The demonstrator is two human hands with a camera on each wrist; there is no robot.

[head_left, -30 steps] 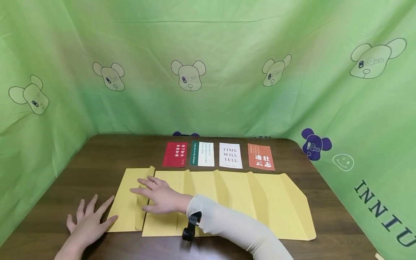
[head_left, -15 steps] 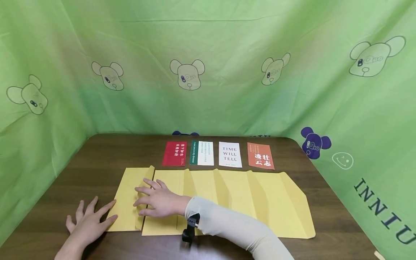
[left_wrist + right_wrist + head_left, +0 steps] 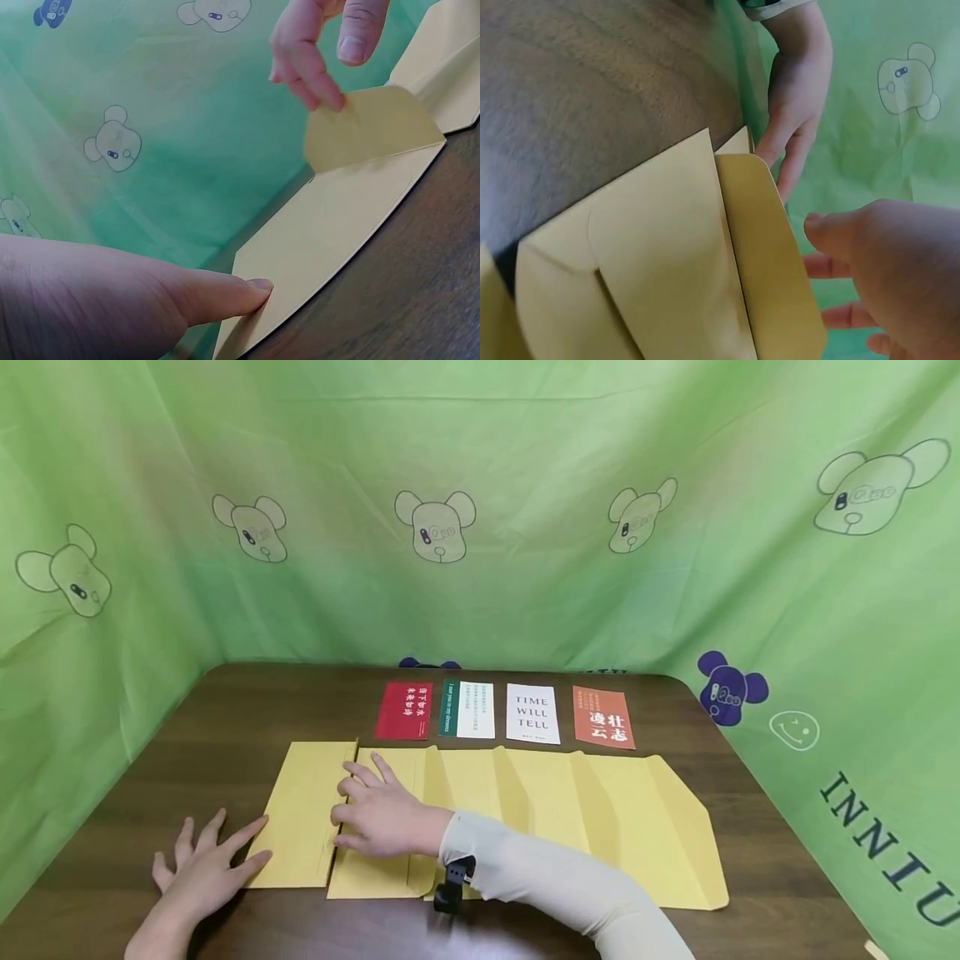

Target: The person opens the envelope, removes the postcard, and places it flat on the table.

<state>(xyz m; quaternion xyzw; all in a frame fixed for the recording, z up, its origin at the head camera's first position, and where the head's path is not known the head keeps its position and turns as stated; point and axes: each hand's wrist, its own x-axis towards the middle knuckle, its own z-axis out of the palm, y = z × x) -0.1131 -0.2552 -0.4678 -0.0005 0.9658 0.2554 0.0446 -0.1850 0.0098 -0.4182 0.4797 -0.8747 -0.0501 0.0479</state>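
Note:
My left hand [image 3: 198, 868] rests with spread fingers at the left edge of the leftmost yellow envelope [image 3: 296, 818]. In the left wrist view its fingertip presses on the paper. My right hand [image 3: 392, 814] is at that envelope's right side, its fingertips touching the flap [image 3: 367, 127], which stands raised from the body. The right thumb stays apart from the flap in the left wrist view. Under the right hand and forearm lies a second yellow envelope [image 3: 386, 872], its flap on the right; more overlapping envelopes [image 3: 678, 860] continue to the right.
Behind the envelopes lie a red card [image 3: 403, 712], a green-and-white card [image 3: 474, 710], a white card [image 3: 532, 715] and an orange card [image 3: 603, 718]. A green printed curtain [image 3: 480, 610] encloses the brown table [image 3: 247, 718].
My right hand has shifted slightly right, and the leftmost envelope's flap now stands up on edge. The second envelope's lower right corner shows more. My left hand has stayed in place.

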